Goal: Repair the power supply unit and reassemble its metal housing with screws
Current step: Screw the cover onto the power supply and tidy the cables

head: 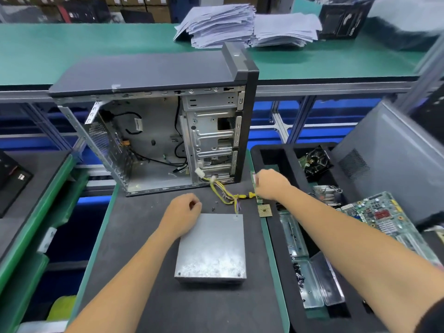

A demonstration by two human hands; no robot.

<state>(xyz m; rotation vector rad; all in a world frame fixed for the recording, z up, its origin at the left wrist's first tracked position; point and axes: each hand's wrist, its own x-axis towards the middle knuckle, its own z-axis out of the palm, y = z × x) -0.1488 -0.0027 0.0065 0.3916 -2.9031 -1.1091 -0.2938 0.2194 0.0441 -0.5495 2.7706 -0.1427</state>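
I judge the metal box (pixel 211 248) closed but unfinished: loose screws (pixel 213 209) lie just beyond it, my left hand (pixel 183 209) rests curled at its far-left corner, and my right hand (pixel 270 185) grips something yellow-handled to its right.

Centre frame: power supply unit (pixel 211 248) on mat (pixel 134 236). Behind: open computer case (pixel 153 131). Right: tray (pixel 283 159) holding motherboard (pixel 384 217). Upper centre: paper stacks (pixel 245 25).
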